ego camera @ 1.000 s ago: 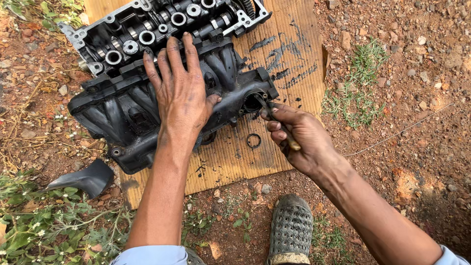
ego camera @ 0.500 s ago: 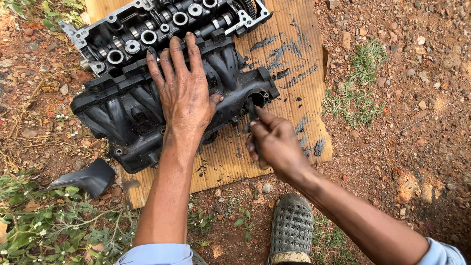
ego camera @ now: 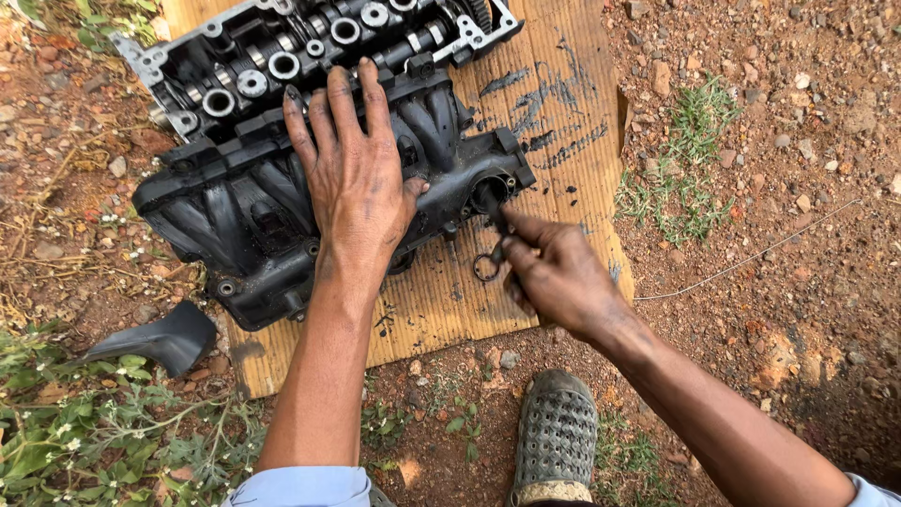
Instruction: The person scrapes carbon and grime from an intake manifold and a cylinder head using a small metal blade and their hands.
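Head view, looking straight down: left hand spread flat, fingers wide, pressed palm-down on black ribbed plastic intake manifold, gripping nothing. Manifold bolted against oily grey metal cylinder head, with round valve wells in a row, reaching up to the frame's top edge. Both resting on tan corrugated cardboard sheet, stained with dark oil streaks.

Right hand half closed, thumb and fingertips pinched around a thin dark tool or rod (kind not clear), its tip at the round opening on the manifold's right end. Small dark metal ring lying on the cardboard just beside the right fingertips, touching or nearly so; hard to tell which.

Right of the manifold: bare cardboard strip, open up to its right edge, then red gravelly soil with a small grass tuft and a thin pale wire trailing across. Near edge of the cardboard close under the right wrist, with a grey perforated rubber clog just below it. Left side tighter: manifold overhanging the cardboard's left edge, a curved black plastic shard on the dirt near its lower left corner, green weeds filling the bottom left.
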